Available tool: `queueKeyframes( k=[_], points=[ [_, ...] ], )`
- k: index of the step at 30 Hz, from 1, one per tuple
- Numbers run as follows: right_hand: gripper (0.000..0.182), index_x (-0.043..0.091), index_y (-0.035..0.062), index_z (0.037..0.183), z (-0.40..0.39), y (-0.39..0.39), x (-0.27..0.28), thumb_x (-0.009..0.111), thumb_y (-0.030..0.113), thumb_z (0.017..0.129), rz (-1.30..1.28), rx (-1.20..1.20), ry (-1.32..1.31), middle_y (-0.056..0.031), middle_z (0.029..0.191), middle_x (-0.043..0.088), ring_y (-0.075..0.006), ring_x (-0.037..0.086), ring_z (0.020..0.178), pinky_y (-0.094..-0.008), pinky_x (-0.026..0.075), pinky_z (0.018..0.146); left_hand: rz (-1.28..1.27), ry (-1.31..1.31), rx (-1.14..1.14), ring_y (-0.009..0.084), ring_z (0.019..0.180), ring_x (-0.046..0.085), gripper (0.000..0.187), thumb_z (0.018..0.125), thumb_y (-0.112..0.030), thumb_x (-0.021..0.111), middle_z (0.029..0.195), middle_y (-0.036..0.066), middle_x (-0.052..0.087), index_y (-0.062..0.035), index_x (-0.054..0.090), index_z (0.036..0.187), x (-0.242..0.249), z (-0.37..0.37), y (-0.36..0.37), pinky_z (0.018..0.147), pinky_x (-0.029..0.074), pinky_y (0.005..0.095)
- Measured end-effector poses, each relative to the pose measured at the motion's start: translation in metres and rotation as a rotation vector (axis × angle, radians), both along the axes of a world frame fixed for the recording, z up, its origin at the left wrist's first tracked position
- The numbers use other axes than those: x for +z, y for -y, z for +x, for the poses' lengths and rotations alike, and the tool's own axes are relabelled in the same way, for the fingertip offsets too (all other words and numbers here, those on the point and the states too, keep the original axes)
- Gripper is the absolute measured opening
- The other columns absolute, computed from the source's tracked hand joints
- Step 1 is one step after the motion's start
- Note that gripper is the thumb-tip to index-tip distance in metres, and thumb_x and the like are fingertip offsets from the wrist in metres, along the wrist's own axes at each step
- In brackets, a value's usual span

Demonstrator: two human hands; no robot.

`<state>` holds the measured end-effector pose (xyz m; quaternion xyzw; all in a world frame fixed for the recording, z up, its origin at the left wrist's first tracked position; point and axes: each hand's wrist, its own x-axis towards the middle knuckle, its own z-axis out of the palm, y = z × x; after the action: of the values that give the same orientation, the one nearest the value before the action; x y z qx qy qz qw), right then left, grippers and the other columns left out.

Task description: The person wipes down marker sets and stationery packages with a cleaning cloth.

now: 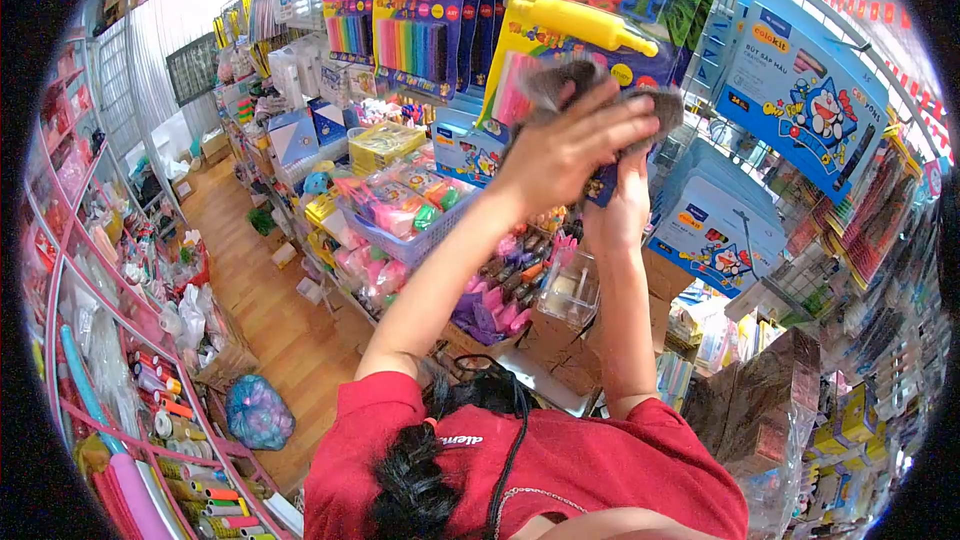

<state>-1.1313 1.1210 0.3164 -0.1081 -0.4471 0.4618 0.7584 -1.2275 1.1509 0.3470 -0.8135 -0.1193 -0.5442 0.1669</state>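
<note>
My left hand [580,140] is raised at the upper middle, its fingers pressed on a dark grey-brown cloth [655,110] that is blurred by motion. Just to its right and below, my right hand [620,205] reaches up behind the cloth, most of its fingers hidden; what it grips cannot be made out. Both hands are in front of a hanging clay set pack [585,20] with a yellow roller. More packs with pink rollers [410,30] hang to the left.
Blue crayon boxes [800,90] hang at the right. A purple basket [405,240] of colourful packets stands below the hands. A wooden floor aisle [235,270] runs at the left, with a tied bag [260,412] beside the pink-framed shelves [130,315].
</note>
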Motion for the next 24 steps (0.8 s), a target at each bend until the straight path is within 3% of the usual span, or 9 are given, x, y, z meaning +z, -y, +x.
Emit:
queueKeyframes(
  k=[3, 8, 11, 14, 15, 17, 20, 23, 24],
  points=[
    [0.048, 0.036, 0.0082, 0.129, -0.003, 0.008, 0.005, 0.036, 0.04, 0.093, 0.038, -0.002, 0.031, -0.0067, 0.122, 0.049, -0.0196, 0.05, 0.108, -0.0364, 0.04, 0.094, 0.004, 0.126, 0.024, 0.028, 0.128, 0.033, 0.049, 0.078, -0.003, 0.049, 0.133, -0.001, 0.044, -0.0191, 0.047, 0.124, 0.017, -0.017, -0.017, 0.103, 0.023, 0.0505],
    [0.049, 0.039, 0.0056, 0.125, -0.006, 0.008, 0.005, 0.038, 0.041, 0.092, 0.067, -0.011, 0.018, -0.0076, 0.118, 0.052, -0.02, 0.053, 0.104, -0.036, 0.043, 0.091, -0.049, 0.372, -0.071, 0.0302, 0.126, 0.036, 0.037, 0.088, -0.008, 0.041, 0.131, 0.008, 0.046, -0.0122, 0.047, 0.125, -0.013, -0.029, -0.053, 0.104, 0.022, 0.0468],
    [0.049, 0.039, 0.0058, 0.125, -0.005, 0.013, 0.008, 0.038, 0.041, 0.092, 0.082, -0.056, 0.081, -0.0075, 0.119, 0.051, -0.0201, 0.052, 0.104, -0.0355, 0.044, 0.09, -0.34, 0.597, -0.156, 0.0294, 0.124, 0.039, 0.035, 0.093, -0.013, 0.035, 0.128, 0.015, 0.048, -0.0038, 0.044, 0.126, -0.043, -0.04, -0.069, 0.103, 0.026, 0.0393],
    [0.049, 0.039, 0.0063, 0.126, -0.002, 0.016, 0.011, 0.038, 0.041, 0.092, 0.082, -0.135, 0.163, -0.0074, 0.12, 0.05, -0.0195, 0.052, 0.105, -0.0359, 0.045, 0.088, -0.23, 0.698, 0.0, 0.0288, 0.121, 0.042, 0.036, 0.095, -0.015, 0.034, 0.124, 0.018, 0.049, 0.0021, 0.043, 0.125, -0.059, -0.061, -0.076, 0.1, 0.031, 0.0339],
    [0.049, 0.038, 0.0066, 0.127, -0.001, 0.014, 0.01, 0.038, 0.041, 0.092, 0.089, -0.158, 0.165, -0.0073, 0.121, 0.049, -0.0192, 0.052, 0.105, -0.0362, 0.046, 0.088, -0.294, 0.862, 0.01, 0.0284, 0.117, 0.046, 0.034, 0.094, -0.012, 0.036, 0.121, 0.018, 0.052, 0.0023, 0.047, 0.122, -0.045, -0.061, -0.052, 0.099, 0.033, 0.0351],
    [0.049, 0.037, 0.0071, 0.128, -0.001, 0.014, 0.012, 0.038, 0.041, 0.092, 0.088, -0.159, 0.145, -0.0071, 0.121, 0.049, -0.0189, 0.052, 0.105, -0.0365, 0.046, 0.087, -0.101, 0.916, 0.057, 0.0281, 0.116, 0.048, 0.03, 0.092, -0.006, 0.038, 0.118, 0.016, 0.055, 0.0009, 0.051, 0.117, -0.016, -0.061, -0.028, 0.096, 0.036, 0.0352],
    [0.051, 0.036, 0.0076, 0.129, -0.001, 0.014, 0.012, 0.039, 0.042, 0.092, 0.045, -0.082, 0.087, -0.0069, 0.121, 0.049, -0.0192, 0.052, 0.105, -0.0367, 0.047, 0.086, 0.068, 0.676, 0.011, 0.0226, 0.117, 0.046, 0.032, 0.09, 0.0, 0.035, 0.122, 0.012, 0.053, 0.001, 0.05, 0.118, 0.033, -0.066, 0.004, 0.099, 0.032, 0.0329],
    [0.052, 0.035, 0.0072, 0.129, -0.001, 0.006, 0.002, 0.04, 0.043, 0.091, 0.021, -0.235, 0.183, -0.0071, 0.121, 0.049, -0.0195, 0.052, 0.105, -0.0368, 0.047, 0.086, 0.197, 0.506, 0.063, 0.0253, 0.117, 0.048, 0.033, 0.087, 0.004, 0.038, 0.117, 0.012, 0.057, -0.0035, 0.054, 0.115, 0.064, -0.058, 0.016, 0.098, 0.035, 0.0343],
    [0.054, 0.035, 0.0071, 0.129, -0.004, 0.007, 0.004, 0.041, 0.044, 0.09, 0.072, -0.155, 0.13, -0.0069, 0.118, 0.05, -0.018, 0.052, 0.103, -0.0353, 0.047, 0.085, 0.201, 0.45, 0.006, 0.0257, 0.116, 0.048, 0.034, 0.086, 0.004, 0.038, 0.117, 0.012, 0.057, -0.0044, 0.055, 0.114, 0.072, -0.052, 0.02, 0.097, 0.035, 0.0349]
  ],
)
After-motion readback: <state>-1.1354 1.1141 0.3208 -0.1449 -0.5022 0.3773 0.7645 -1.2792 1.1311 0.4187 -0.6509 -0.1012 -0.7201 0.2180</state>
